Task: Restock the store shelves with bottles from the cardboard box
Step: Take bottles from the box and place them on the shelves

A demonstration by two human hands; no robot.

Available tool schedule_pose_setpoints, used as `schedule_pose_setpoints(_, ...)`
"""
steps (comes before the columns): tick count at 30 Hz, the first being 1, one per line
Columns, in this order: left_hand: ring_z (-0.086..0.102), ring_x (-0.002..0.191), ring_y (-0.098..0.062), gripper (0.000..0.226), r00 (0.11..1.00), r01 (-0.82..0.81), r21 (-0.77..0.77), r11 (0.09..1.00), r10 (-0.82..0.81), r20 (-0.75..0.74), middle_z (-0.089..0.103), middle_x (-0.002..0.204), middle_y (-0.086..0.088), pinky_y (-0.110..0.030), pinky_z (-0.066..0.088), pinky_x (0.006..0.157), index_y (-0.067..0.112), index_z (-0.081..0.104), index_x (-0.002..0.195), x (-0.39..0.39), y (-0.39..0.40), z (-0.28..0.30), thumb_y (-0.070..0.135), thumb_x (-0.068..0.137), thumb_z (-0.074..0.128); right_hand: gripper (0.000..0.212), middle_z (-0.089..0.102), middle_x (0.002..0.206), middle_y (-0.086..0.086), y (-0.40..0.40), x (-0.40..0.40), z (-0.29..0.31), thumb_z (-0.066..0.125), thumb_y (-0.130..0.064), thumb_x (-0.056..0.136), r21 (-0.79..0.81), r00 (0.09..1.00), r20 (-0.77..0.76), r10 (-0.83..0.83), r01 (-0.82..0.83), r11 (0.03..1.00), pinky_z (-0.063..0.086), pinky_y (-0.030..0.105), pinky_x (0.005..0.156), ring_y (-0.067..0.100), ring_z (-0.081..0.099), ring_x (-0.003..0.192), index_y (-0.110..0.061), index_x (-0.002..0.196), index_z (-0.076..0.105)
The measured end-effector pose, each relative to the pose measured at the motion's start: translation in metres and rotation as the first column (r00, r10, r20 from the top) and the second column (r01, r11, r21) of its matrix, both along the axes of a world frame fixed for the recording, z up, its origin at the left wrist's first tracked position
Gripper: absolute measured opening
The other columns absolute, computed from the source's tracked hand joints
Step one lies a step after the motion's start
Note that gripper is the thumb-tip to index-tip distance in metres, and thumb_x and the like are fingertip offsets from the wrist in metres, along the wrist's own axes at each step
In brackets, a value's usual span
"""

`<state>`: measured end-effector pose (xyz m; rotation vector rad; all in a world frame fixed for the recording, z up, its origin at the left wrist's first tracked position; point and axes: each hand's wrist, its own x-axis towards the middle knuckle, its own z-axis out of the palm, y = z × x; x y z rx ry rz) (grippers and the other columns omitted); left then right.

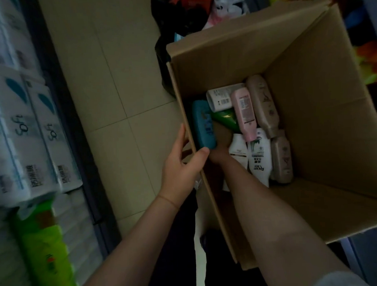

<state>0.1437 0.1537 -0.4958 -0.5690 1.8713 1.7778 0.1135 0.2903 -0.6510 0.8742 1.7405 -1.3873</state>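
Because the bottles are smooth, glossy plastic, they will probably feel stiff, fairly light to moderately heavy, and a little slippery, so a grip around the broad middle of the body looks safer than one at the narrow cap end. The teal bottle (pixel 204 125) stands against the left wall of the cardboard box (pixel 324 119), at centre frame. The left hand (pixel 182 164) grips that wall's rim, thumb curled over the edge just below the teal bottle and fingers stretched down the outside. The right hand (pixel 218 156) reaches into the box under the teal bottle; its fingers are hidden, so I cannot tell whether they are spread or closed on anything.

The box is open-topped, flaps raised, and holds a loose single layer of bottles lying on their sides: a pink bottle (pixel 244 112), a green bottle (pixel 225 119) partly beneath it, a tan bottle (pixel 263 102) beside it, a white bottle (pixel 259 157) with dark lettering lower down, and others. Much of the floor of the box on the right is bare cardboard.

At the left of the frame, shelves carry tissue packs (pixel 25 132) and a green pack (pixel 43 253).
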Motion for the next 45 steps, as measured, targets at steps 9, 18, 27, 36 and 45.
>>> schedule_pose_setpoints(9,0.049,0.091,0.032,0.069,1.0,-0.023,-0.04,0.999,0.023,-0.002,0.044,0.14,0.014,-0.009,0.051,0.08,0.031,0.029,0.157,0.002,0.009,0.016,0.027,0.097,0.064,0.044,0.063,0.086,0.004,0.017,0.007,0.034,0.063,-0.046,0.092,-0.121,0.923,0.139,-0.359,0.376,0.919,0.047,0.027,0.062,0.016,0.056,0.07,-0.011,0.118,0.058)
schedule_pose_setpoints(18,0.046,0.13,-0.014,0.075,0.999,0.028,-0.279,0.96,-0.034,-0.02,0.043,0.148,0.004,-0.03,0.041,0.101,0.026,0.026,0.157,0.018,0.022,0.043,0.041,0.094,0.064,0.033,0.072,0.083,0.009,0.044,0.003,0.086,0.064,-0.032,0.093,0.134,0.924,-0.079,-0.375,0.383,0.914,0.053,0.025,0.052,0.014,0.068,0.061,-0.004,0.109,0.062)
schedule_pose_setpoints(27,0.009,0.151,-0.025,0.068,0.925,0.075,-0.612,0.788,-0.284,-0.252,0.013,0.164,-0.01,-0.049,0.022,0.122,0.016,0.035,0.152,0.06,0.046,0.101,0.028,0.092,0.065,0.035,0.067,0.103,0.007,0.103,0.046,0.207,0.072,-0.036,0.085,0.637,0.937,-0.164,0.309,-0.138,0.759,0.055,0.034,0.073,0.025,0.066,0.095,-0.013,0.11,0.064)
schedule_pose_setpoints(36,0.044,0.134,-0.018,0.08,0.732,0.508,-0.399,0.764,-0.626,-0.267,0.045,0.147,-0.001,-0.023,0.036,0.105,0.015,0.041,0.148,0.066,0.136,0.191,0.029,0.08,0.081,0.029,0.054,0.087,0.001,0.187,0.118,0.39,0.085,-0.027,0.072,0.71,0.722,-0.375,0.581,-0.18,0.681,0.044,0.033,0.067,0.017,0.054,0.077,-0.016,0.084,0.061)
schedule_pose_setpoints(45,0.071,0.091,-0.012,0.046,0.594,0.649,-0.101,0.754,-0.586,-0.552,0.075,0.1,0.005,-0.032,0.057,0.077,0.026,0.066,0.108,0.087,0.24,0.325,0.02,0.07,0.091,0.018,0.064,0.079,0.004,0.26,0.207,0.565,0.075,-0.011,0.085,0.162,0.409,-0.912,0.006,0.348,0.923,0.048,0.025,0.044,0.008,0.055,0.044,-0.017,0.097,0.063)
